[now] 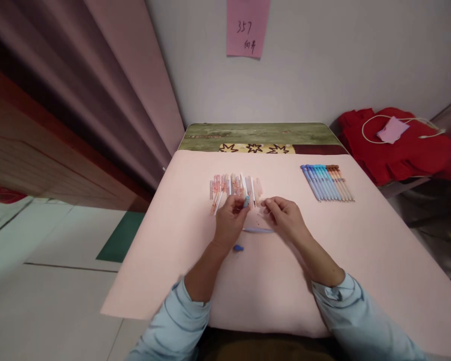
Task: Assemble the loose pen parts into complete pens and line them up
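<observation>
Teal pen piece (246,202), pinched in left hand (230,214)
Grip it lightly; right hand (284,212) apart at three o'clock, its hold unclear.

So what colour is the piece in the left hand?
The piece is light blue, seen best in the head view.

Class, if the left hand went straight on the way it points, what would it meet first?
The left hand would probably meet the clustered pen parts just ahead of it, though depth is hard to judge here.
</observation>
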### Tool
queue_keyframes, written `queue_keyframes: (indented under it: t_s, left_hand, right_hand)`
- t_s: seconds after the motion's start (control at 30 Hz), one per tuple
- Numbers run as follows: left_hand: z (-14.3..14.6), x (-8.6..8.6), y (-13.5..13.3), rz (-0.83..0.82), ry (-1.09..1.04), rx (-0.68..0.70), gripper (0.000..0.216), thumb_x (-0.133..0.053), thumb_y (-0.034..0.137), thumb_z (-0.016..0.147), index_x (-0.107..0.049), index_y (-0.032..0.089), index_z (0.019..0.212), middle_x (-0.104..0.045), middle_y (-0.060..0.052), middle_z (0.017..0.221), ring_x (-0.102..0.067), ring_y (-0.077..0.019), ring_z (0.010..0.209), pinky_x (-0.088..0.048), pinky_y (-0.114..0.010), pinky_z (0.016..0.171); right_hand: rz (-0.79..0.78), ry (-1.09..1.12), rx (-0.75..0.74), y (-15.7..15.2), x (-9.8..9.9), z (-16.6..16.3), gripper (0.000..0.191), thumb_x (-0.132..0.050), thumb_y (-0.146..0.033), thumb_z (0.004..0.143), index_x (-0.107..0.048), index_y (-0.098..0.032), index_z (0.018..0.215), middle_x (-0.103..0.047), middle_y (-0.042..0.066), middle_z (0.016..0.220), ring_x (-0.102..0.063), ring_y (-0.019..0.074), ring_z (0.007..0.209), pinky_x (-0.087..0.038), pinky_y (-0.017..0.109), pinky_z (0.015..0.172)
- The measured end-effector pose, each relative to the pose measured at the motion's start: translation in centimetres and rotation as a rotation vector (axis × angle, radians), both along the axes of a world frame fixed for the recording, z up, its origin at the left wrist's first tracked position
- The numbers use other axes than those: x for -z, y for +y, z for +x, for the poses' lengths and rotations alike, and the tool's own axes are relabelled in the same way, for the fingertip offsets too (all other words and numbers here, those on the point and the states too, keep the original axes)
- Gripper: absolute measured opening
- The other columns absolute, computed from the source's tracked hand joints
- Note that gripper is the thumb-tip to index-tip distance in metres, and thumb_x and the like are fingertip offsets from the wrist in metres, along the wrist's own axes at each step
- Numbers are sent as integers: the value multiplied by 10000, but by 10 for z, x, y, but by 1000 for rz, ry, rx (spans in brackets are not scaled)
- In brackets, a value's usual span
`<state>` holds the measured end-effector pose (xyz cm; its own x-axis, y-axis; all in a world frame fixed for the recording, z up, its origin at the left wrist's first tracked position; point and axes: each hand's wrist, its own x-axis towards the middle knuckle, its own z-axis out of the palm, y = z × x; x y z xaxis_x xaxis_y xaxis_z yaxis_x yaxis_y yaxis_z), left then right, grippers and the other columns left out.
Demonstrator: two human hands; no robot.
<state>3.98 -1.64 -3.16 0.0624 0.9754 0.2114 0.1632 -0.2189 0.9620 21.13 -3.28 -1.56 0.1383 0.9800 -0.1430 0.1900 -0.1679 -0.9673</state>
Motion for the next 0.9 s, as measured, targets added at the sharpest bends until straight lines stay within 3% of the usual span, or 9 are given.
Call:
queue_keyframes:
  t_s: [0.1,0.2,0.37,0.53,0.73,0.9]
  left_hand:
    - [0,-3,-1,77,75,50,95,-662,259,836,-666,195,907,-674,-18,845,-628,-144,770,-502,-268,729]
    - [-1,-6,-2,150,146,64,108,-677,267,831,-713,203,910,-656,-27,820,-601,-148,755,-477,-266,683]
    - [0,-12,-4,159,101,127,128,-700,247,814,-739,220,933,-648,-23,810,-577,-136,720,-472,-263,671]
    - [-1,-16,-6,135,-15,172,113,-712,259,805,-726,214,907,-635,-12,787,-579,-128,704,-491,-262,679]
    - [0,-16,-5,-34,-198,68,172,-729,320,795,-702,190,904,-648,-6,752,-584,-114,654,-485,-246,640]
    - [0,-13,-1,-119,-287,0,169,-738,317,773,-677,184,857,-576,33,640,-517,-87,555,-440,-217,544]
  right_hand:
    - [-139,445,-2,2,0,-6,387,-661,-534,820,-680,-149,857,-676,44,716,-572,109,541,-477,219,505]
    - [-244,637,3,3,-1,-11,329,-701,-466,826,-679,-139,854,-687,62,723,-613,108,558,-537,206,524]
    - [-308,707,-25,2,4,-12,238,-789,-354,770,-701,-135,808,-675,41,641,-601,92,506,-538,166,486]
    - [-300,725,-90,-3,9,-19,287,-822,-394,727,-693,-141,764,-675,27,647,-593,78,515,-510,140,463]
    - [-341,748,-57,-1,4,-17,155,-708,-289,837,-705,-136,809,-688,45,662,-588,80,488,-512,138,438]
    - [-329,759,-61,2,-3,-8,72,-732,-201,798,-711,-140,830,-714,44,715,-623,75,525,-555,145,512]
